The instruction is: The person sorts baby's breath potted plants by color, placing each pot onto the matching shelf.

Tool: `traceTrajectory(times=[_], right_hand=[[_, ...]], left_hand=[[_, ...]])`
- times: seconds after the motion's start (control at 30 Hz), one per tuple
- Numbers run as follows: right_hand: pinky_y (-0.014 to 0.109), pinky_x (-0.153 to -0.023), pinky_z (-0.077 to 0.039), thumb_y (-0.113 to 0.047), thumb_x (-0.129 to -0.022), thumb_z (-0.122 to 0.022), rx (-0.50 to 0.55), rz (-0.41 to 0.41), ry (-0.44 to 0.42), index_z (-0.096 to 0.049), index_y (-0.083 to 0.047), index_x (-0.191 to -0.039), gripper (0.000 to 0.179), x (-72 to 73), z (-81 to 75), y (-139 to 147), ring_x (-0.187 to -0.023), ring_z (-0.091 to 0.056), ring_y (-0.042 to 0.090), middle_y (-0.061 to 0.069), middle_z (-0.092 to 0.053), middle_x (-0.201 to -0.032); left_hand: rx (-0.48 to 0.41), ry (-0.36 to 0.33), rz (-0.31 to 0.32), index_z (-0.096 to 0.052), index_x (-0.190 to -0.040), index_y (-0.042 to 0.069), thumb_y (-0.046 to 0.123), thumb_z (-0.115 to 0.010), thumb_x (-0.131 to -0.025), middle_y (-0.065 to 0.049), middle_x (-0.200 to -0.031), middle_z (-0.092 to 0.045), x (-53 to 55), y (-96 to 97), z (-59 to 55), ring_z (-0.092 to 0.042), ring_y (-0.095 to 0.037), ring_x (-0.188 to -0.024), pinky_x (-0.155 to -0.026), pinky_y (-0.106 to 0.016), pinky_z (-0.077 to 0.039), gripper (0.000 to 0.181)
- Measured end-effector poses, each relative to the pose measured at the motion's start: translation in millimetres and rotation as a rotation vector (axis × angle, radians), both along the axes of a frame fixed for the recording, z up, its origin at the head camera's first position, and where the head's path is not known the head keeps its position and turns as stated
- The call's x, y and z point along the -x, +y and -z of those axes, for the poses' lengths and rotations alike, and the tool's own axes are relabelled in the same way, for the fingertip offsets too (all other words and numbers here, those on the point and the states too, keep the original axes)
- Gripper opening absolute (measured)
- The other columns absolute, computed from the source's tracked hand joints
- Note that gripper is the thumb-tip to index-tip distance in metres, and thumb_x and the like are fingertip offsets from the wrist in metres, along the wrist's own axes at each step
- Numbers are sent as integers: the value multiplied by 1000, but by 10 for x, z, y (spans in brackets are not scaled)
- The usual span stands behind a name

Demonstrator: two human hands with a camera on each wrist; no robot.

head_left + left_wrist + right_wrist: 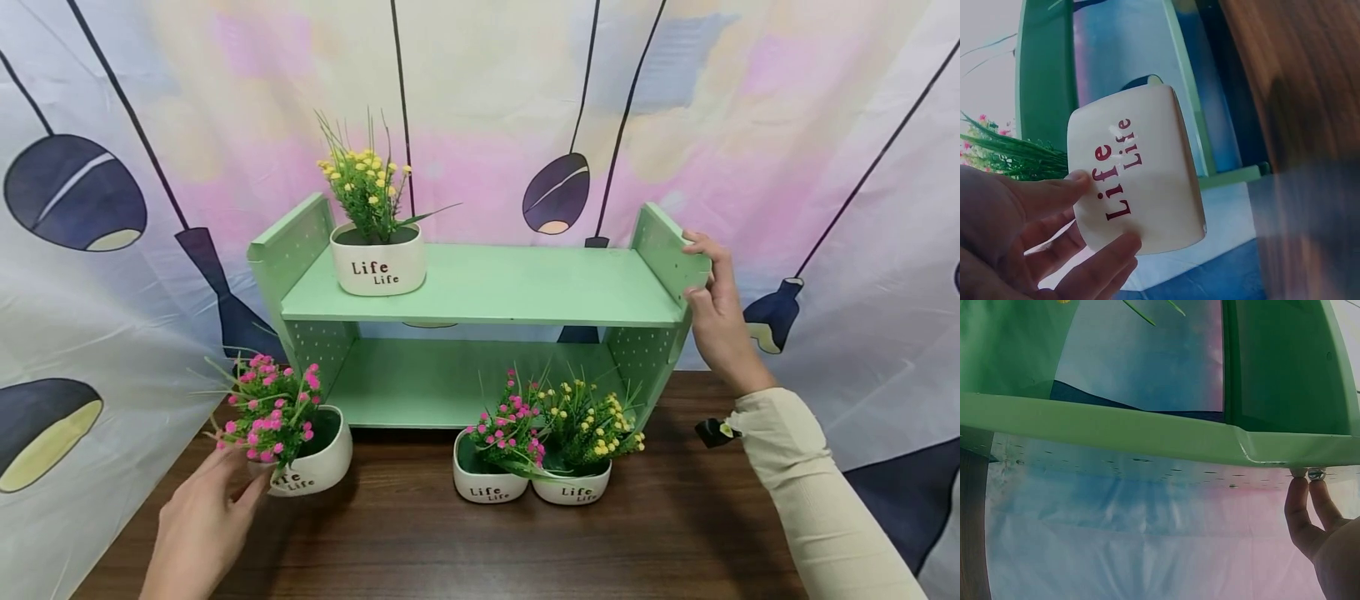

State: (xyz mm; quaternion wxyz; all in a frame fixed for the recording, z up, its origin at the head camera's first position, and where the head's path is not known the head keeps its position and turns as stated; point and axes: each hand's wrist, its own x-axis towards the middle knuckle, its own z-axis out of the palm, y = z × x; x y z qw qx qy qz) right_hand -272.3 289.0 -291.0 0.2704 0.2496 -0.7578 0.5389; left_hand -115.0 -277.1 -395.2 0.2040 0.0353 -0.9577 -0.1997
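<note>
My left hand [206, 517] holds a white oval flowerpot [318, 471] with pink flowers and red "Life" lettering, tilted in front of the shelf's lower left. In the left wrist view, the thumb and fingers [1107, 259] pinch that pot [1147, 169] by its side. My right hand [720, 312] grips the right side panel [663, 250] of a green two-tier shelf [525, 287] near its top. In the right wrist view, bent fingers [1297, 512] meet the panel's outer side.
A yellow-flowered pot [378, 262] stands on the upper tier's left. On the brown table [405, 550], before the shelf's right half, a pink-flowered pot [491, 486] and a yellow-flowered pot [573, 487] sit side by side. A patterned curtain [480, 100] hangs behind.
</note>
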Motion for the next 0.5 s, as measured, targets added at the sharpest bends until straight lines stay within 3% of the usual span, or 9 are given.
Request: traceTrajectory(times=[0.3,0.5], right_hand=[[35,-89,-40,3,-100,-24,0,8,3,-34,-2,-151,52,1,6,-5,-132,-41,27,-9,-23,-171],[35,-90,-39,3,-100,-24,-5,13,10,-34,-2,-151,52,8,3,-2,-133,-40,27,-9,-24,-171]], left_hand=[[18,90,99,-73,-115,-5,10,-78,-93,-30,-122,-68,107,191,-126,-66,-55,-104,-75,-74,-49,27],[-6,89,143,-74,-113,-2,12,-78,-95,-26,-124,-69,221,340,-205,-68,-52,-105,-76,-72,-51,23]])
